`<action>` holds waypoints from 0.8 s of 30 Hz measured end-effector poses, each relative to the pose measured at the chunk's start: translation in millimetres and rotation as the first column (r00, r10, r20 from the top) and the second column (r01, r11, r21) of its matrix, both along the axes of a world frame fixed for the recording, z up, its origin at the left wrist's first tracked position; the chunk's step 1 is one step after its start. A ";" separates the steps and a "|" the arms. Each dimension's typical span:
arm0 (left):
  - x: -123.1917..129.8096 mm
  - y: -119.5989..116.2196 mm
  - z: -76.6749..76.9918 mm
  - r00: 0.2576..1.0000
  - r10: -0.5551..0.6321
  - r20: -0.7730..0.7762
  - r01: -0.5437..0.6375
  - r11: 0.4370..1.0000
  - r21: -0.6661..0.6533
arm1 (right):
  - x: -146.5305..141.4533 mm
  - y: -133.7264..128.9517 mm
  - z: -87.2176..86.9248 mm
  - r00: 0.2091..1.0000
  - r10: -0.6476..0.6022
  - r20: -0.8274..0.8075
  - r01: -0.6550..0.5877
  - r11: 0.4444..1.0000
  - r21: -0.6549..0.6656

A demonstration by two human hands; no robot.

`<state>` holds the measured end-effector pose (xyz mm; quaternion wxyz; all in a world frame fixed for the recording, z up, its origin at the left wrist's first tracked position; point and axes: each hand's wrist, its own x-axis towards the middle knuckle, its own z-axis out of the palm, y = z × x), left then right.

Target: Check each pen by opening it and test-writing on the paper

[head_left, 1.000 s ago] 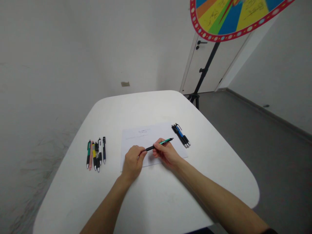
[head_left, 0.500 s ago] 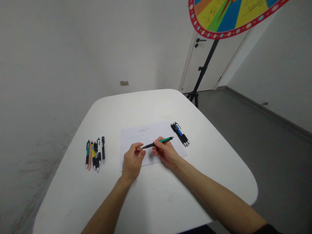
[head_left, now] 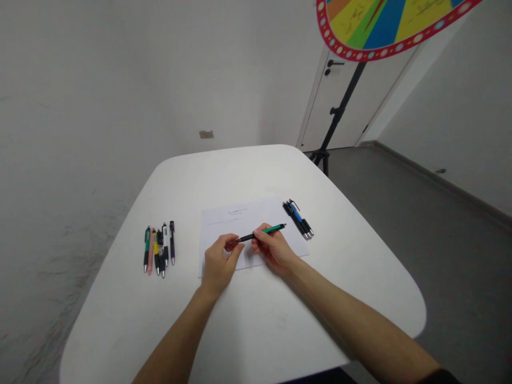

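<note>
A green pen [head_left: 275, 229] with a black grip and a metal tip is held slantwise above the white paper [head_left: 218, 214]. My right hand [head_left: 275, 253] is closed on its barrel between thumb and fingers. At the tip end, my left hand [head_left: 218, 262] has thumb and index finger closed around the point. Its other fingers are curled and partly hidden. Faint handwriting shows on the upper part of the sheet. Both wrists are close to the tabletop.
On the white table [head_left: 240, 173], left of the paper, lie several pens, among them a green pen [head_left: 146, 249], a yellow pen [head_left: 156, 248] and a dark pen [head_left: 172, 243]. Black pens and a blue pen [head_left: 296, 213] overlap the paper's right edge. Behind stands a colourful prize wheel [head_left: 384, 26].
The left thumb and index finger have closed in on the pen's tip. The right hand keeps its hold. The whole view has shifted slightly.
</note>
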<state>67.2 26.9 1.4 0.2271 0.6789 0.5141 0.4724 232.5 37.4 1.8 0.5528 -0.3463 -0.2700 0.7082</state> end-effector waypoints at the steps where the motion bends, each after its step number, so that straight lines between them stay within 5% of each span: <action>1: 0.4 0.3 0.4 1.000 0.008 -0.002 -0.008 1.000 0.013 | 0.2 0.4 -0.3 1.000 -0.003 -0.001 0.003 1.000 -0.005; 9: -2.5 1.1 -3.1 0.998 -0.056 -0.036 0.051 0.989 -0.142 | -0.2 -1.3 1.6 1.000 0.027 -0.003 -0.027 1.000 0.008; 17: 0.2 0.3 -1.8 1.000 0.001 -0.007 -0.001 0.999 0.050 | 0.1 -0.2 2.2 1.000 0.020 -0.016 -0.020 1.000 0.005; 24: -0.1 0.1 2.6 0.999 0.005 -0.036 -0.005 1.000 -0.010 | 0.7 -0.3 -1.0 0.998 0.065 -0.015 -0.065 0.997 0.032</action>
